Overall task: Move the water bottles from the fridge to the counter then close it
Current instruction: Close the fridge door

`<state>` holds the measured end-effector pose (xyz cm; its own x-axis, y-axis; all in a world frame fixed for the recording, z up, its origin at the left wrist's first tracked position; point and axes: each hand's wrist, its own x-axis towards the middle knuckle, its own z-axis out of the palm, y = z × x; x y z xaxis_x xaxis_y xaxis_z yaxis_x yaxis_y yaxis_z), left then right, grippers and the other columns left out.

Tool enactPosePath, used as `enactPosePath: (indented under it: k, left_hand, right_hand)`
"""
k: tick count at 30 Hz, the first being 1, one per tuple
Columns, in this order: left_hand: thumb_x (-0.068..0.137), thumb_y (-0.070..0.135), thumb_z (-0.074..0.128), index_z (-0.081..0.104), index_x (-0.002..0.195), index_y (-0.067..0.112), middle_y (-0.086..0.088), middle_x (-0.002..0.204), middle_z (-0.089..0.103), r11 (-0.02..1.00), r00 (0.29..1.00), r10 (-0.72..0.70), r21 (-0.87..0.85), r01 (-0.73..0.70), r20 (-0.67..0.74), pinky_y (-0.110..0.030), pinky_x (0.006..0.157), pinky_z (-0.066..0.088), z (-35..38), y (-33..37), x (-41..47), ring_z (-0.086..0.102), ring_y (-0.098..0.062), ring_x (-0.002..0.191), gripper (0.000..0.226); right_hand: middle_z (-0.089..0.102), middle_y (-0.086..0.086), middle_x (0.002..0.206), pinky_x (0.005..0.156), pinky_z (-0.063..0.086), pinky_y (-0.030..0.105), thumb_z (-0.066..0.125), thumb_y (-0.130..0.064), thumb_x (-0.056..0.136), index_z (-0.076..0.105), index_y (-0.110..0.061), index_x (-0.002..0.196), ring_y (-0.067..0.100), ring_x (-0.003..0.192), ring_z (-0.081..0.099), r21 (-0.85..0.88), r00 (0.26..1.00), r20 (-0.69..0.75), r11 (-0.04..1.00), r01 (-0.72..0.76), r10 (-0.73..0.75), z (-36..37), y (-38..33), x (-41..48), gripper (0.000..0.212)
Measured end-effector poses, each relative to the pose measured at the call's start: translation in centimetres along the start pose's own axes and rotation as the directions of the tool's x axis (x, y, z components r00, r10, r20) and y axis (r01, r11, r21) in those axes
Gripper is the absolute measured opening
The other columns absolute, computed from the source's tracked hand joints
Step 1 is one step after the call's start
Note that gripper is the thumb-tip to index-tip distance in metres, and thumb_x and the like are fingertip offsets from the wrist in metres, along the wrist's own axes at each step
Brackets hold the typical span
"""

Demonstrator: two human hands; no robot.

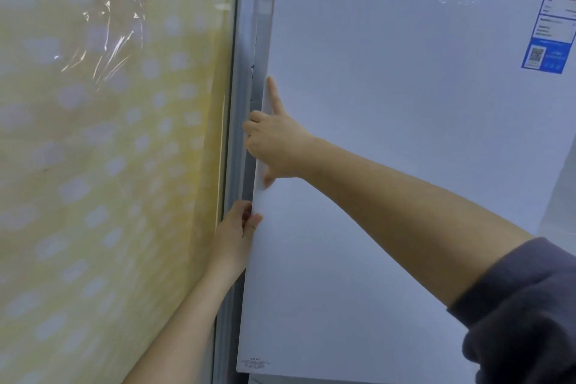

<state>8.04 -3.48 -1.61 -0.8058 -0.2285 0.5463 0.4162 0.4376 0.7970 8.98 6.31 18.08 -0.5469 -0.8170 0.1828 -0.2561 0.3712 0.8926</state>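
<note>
A tall white fridge door (pixel 389 165) fills the right of the head view. Both hands are at its left edge. My right hand (pixel 274 142) grips that edge, its fingers curled round into the gap, the index finger lying straight up along the door and the thumb on the door's front. Lower down, my left hand (pixel 235 234) holds the same edge, fingers tucked behind it and the thumb on the front. Only a narrow grey gap (pixel 246 121) shows beside the door. The fridge's inside and the water bottles are hidden.
A yellow patterned wall covering (pixel 109 150) under shiny plastic film stands close on the left, right beside the fridge. A blue energy label (pixel 554 12) sits at the door's upper right. A second door's top edge (pixel 311 379) shows at the bottom.
</note>
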Motion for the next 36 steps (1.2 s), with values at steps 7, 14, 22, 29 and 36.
enactPosePath:
  k: [7,14,22,29,36]
  left_hand:
    - [0.101,0.031,0.046,0.048,0.089,0.036,0.011,0.084,0.061,0.998,0.996,-0.025,-0.057,0.030,0.082,-0.020,0.059,0.038,1.9,-2.8,4.9,0.058,-0.003,0.073,0.013]
    - [0.102,0.030,0.046,0.046,0.091,0.038,0.010,0.088,0.063,0.992,0.988,-0.011,-0.121,0.030,0.153,-0.012,0.054,0.040,3.8,-5.0,9.0,0.060,0.001,0.075,0.013]
    - [0.101,0.028,0.047,0.051,0.092,0.034,0.008,0.084,0.066,0.974,0.984,0.023,-0.226,0.017,0.176,-0.008,0.052,0.043,5.7,-6.8,12.0,0.061,0.002,0.072,0.012]
    - [0.102,0.030,0.045,0.052,0.092,0.034,0.009,0.087,0.067,0.963,0.977,0.016,-0.267,0.043,0.213,-0.017,0.058,0.046,7.2,-7.9,13.8,0.065,-0.007,0.077,0.013]
    - [0.102,0.027,0.045,0.052,0.093,0.033,0.007,0.092,0.067,0.949,0.975,0.019,-0.312,0.051,0.219,-0.021,0.063,0.048,8.3,-8.5,15.0,0.065,-0.008,0.081,0.013]
  right_hand:
    - [0.044,0.000,0.099,0.106,-0.004,0.080,0.059,-0.069,0.081,0.066,-0.020,0.110,0.022,0.115,0.047,-0.038,0.993,0.109,0.998,-0.041,0.045,3.3,0.8,3.7,0.057]
    - [0.054,0.003,0.115,0.105,-0.005,0.080,0.059,-0.068,0.082,0.064,-0.020,0.117,0.025,0.120,0.046,-0.081,0.969,0.228,0.993,-0.083,0.100,6.4,1.6,6.8,0.060]
    - [0.055,0.004,0.119,0.106,-0.002,0.079,0.060,-0.067,0.082,0.064,-0.020,0.118,0.026,0.124,0.045,-0.112,0.944,0.300,0.988,-0.108,0.138,9.0,2.4,9.0,0.059]
    - [0.056,0.004,0.121,0.106,-0.002,0.079,0.060,-0.069,0.081,0.064,-0.022,0.120,0.027,0.126,0.045,-0.127,0.932,0.322,0.984,-0.129,0.164,11.0,2.8,10.1,0.061]
    - [0.056,0.004,0.122,0.107,-0.003,0.079,0.058,-0.070,0.082,0.064,-0.023,0.123,0.026,0.127,0.044,-0.142,0.920,0.340,0.978,-0.153,0.194,12.2,3.4,10.8,0.063]
